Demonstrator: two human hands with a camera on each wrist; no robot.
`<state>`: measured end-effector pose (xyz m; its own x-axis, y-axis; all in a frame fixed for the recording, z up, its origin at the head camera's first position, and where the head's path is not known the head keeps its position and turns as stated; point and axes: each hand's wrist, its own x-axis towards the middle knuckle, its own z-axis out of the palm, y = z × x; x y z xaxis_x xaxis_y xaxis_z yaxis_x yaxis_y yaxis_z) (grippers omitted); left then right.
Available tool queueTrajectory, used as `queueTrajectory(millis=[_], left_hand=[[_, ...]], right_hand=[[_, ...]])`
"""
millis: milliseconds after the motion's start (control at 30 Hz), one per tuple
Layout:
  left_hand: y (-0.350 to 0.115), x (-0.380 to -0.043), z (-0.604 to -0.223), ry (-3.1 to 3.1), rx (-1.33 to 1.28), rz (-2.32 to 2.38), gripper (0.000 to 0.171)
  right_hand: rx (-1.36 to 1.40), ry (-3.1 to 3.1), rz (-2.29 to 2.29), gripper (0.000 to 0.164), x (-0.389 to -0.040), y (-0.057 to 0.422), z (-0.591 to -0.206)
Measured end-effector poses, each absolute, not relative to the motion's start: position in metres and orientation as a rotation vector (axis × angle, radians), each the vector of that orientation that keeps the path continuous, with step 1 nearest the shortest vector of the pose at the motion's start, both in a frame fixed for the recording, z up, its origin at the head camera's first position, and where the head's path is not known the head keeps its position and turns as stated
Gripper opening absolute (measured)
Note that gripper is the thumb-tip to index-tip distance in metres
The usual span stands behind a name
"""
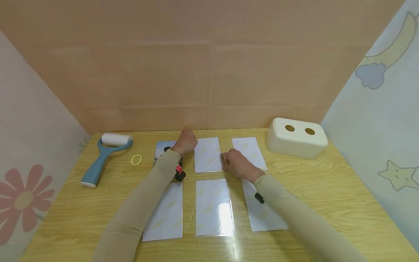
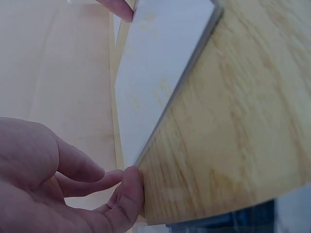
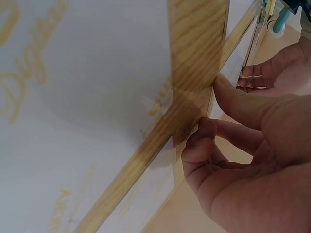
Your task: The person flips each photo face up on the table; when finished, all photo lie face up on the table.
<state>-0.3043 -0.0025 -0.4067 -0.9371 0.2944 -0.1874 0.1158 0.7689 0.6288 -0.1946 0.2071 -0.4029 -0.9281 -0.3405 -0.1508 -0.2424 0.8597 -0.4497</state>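
Both hands are at a white card (image 1: 207,154) with faint yellow print, in the middle of the far row. My left hand (image 1: 185,142) touches its left side; in the left wrist view the fingertips (image 2: 131,182) meet at a corner of the card (image 2: 146,73), the thumb apart from it. On the opposite side is my right hand (image 1: 237,163), loosely bent. Its thumb (image 3: 226,87) touches the card's edge and a gap separates it from the index finger. Partly under my left wrist lies a picture card (image 1: 160,146), face up.
More white cards lie around: one at far right (image 1: 249,150), and a near row of left (image 1: 168,213), middle (image 1: 214,207) and right (image 1: 262,214). A blue-handled lint roller (image 1: 101,162) and a yellow ring (image 1: 136,160) lie left. A white box with two holes (image 1: 296,140) stands right.
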Motion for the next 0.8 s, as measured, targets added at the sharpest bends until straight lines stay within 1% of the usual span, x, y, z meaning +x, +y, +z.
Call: queueTrajectory(millis=[133,800], left_hand=[[-0.0025,-0.3037,-0.4057,2.679,0.309,0.937,0.035],[-0.0089,-0.2971,-0.4064,2.587,0.297,1.125,0.045]], right_hand=[[-0.444,2.801,-0.639,0.050,-0.1946,0.2074,-0.4022],[-0.444,2.793,-0.633,0.047,-0.1956,0.2050,-0.4019]])
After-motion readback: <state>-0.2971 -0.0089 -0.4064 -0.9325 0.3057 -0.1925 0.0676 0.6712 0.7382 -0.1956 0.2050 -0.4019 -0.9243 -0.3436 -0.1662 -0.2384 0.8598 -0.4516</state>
